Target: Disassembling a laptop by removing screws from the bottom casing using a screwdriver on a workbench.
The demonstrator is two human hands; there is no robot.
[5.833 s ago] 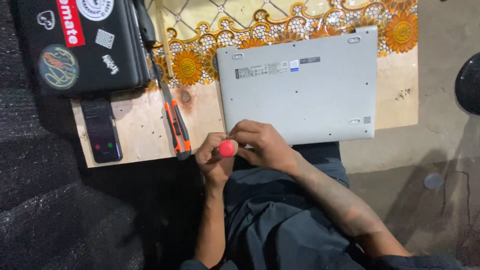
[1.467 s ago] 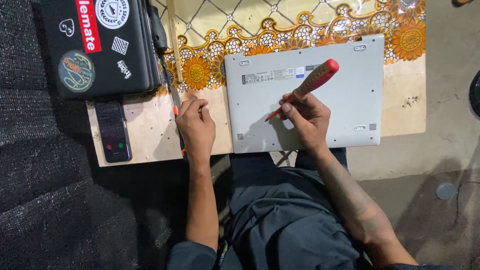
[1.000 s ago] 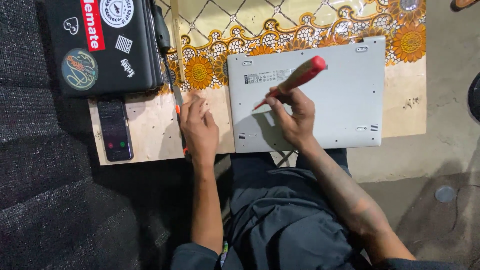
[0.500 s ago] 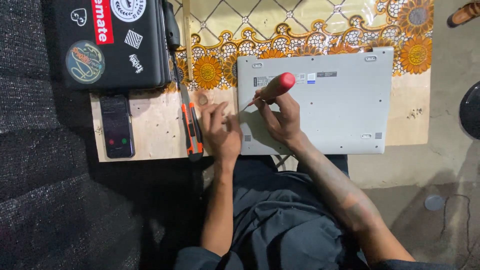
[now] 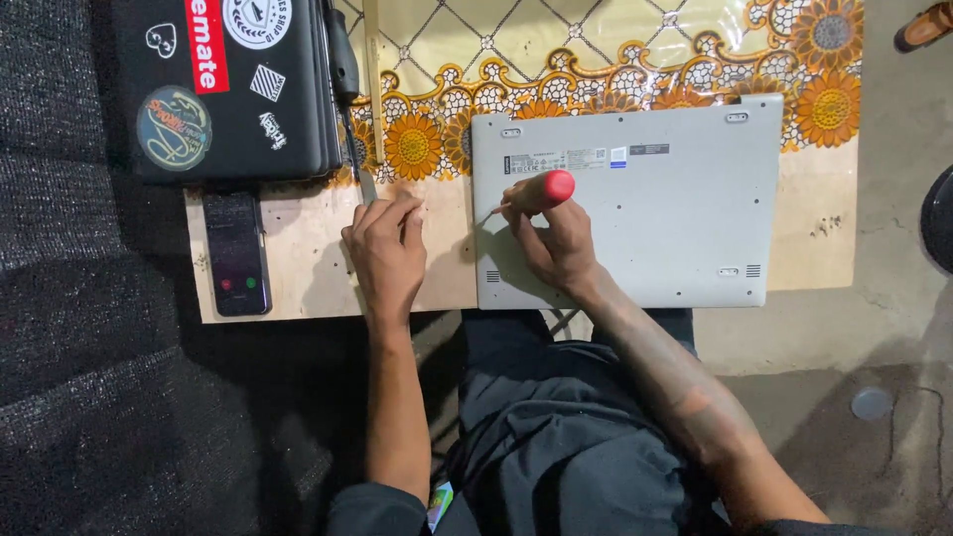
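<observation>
The right hand (image 5: 558,236) has its fingers clamped on a red-handled screwdriver (image 5: 536,191) — the handle tilts up to the right, and the thin tip points down-left onto the underside of a silver-grey laptop (image 5: 655,208), near its left edge. That laptop lies bottom-up on a low wooden bench (image 5: 298,283), partly over a yellow cloth printed with orange flowers (image 5: 556,60). The left hand (image 5: 385,248) rests palm-down on the bare wood just beside the laptop's left edge, fingers loosely together and gripping nothing. Further left lies a dark mobile phone (image 5: 236,253) — screen up — and behind it a closed black laptop covered in stickers (image 5: 223,84). The person sits on the floor in dark clothes.
</observation>
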